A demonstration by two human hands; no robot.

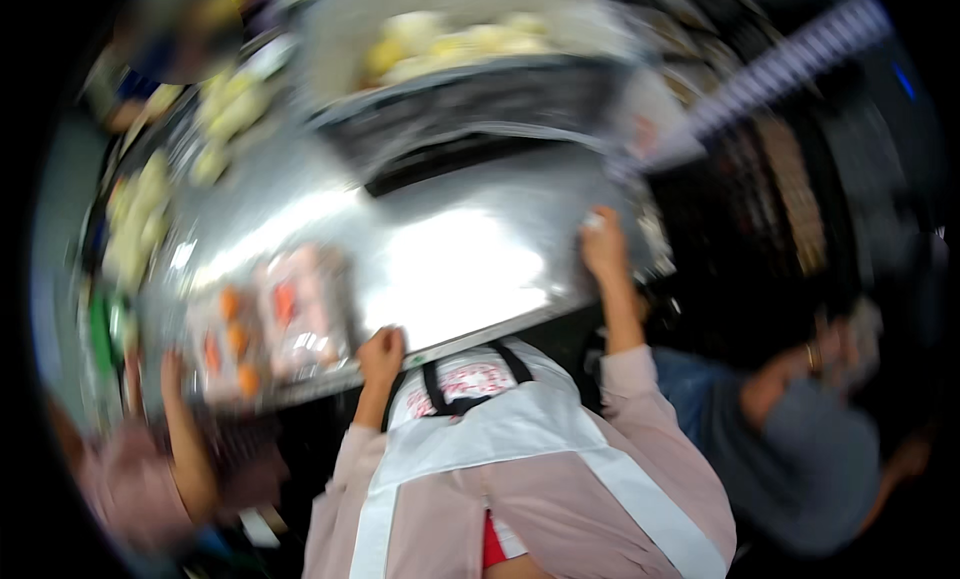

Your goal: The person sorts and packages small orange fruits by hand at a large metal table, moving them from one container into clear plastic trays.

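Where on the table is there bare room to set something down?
Bare: the middle of the table, between the packs, the grey bin and the right hand. Crowded: left, with packs and pale produce; far side, with the bin.

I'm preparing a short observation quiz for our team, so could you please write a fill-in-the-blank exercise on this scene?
1. The bin holds pale ____ pieces.
2. On the table, the packs lie to the ____ of the left hand.
3. Of the person's two hands, the ____ one is nearer the bin.

Missing words: yellow; left; right.
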